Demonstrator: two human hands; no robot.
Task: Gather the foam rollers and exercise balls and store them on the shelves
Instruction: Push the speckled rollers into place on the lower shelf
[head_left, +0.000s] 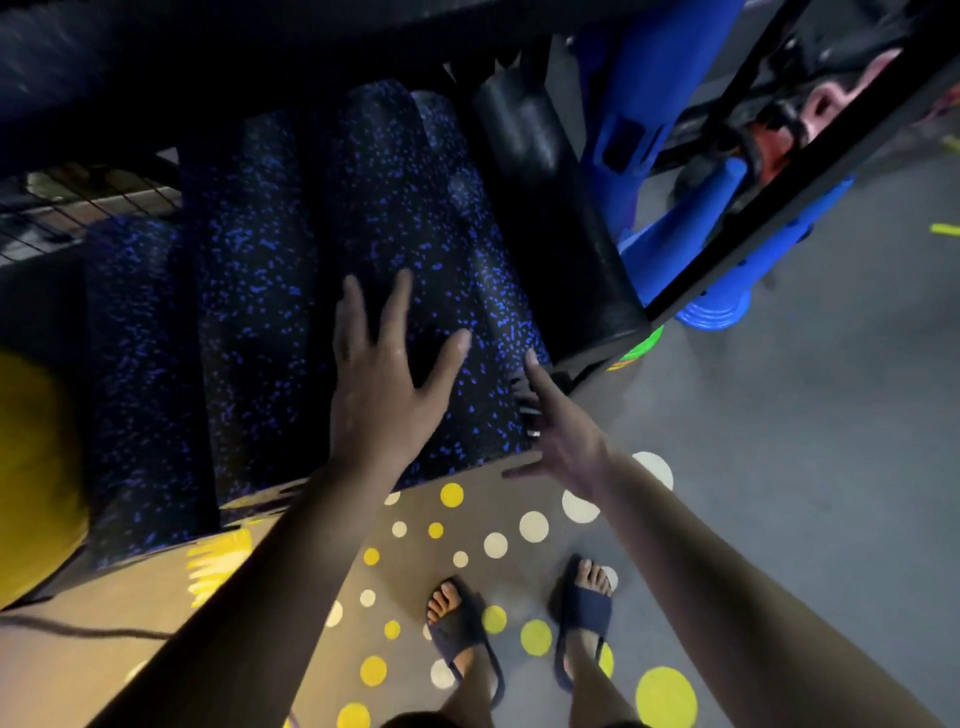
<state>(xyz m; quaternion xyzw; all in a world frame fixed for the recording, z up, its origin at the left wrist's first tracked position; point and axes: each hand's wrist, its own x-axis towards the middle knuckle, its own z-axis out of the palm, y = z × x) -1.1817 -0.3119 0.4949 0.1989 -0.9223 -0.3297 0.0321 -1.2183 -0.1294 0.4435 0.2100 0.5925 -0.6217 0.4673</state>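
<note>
Clearly both hands are at the shelf (608, 345), where speckled foam rollers (249, 291) lie side by side to the left of a plain black roller (540, 171). The left hand (387, 400) lies flat, fingers spread wide, pressing on top of a speckled roller two places left of the black one and curling round nothing. The right hand (563, 441) is at the near end of the rightmost speckled roller (498, 291), which lies directly beside the black roller. Its forefinger is stretched along the roller and its thumb splayed out. It looks open, though its other fingers are blurred against the roller's end. A yellow ball (31, 467) sits far left of the black roller, past all the speckled ones. Blue plastic pieces (649, 78) stand just right of the black roller. Below it lies a dotted floor (535, 525), with the person's feet in dark slides (584, 608).
</note>
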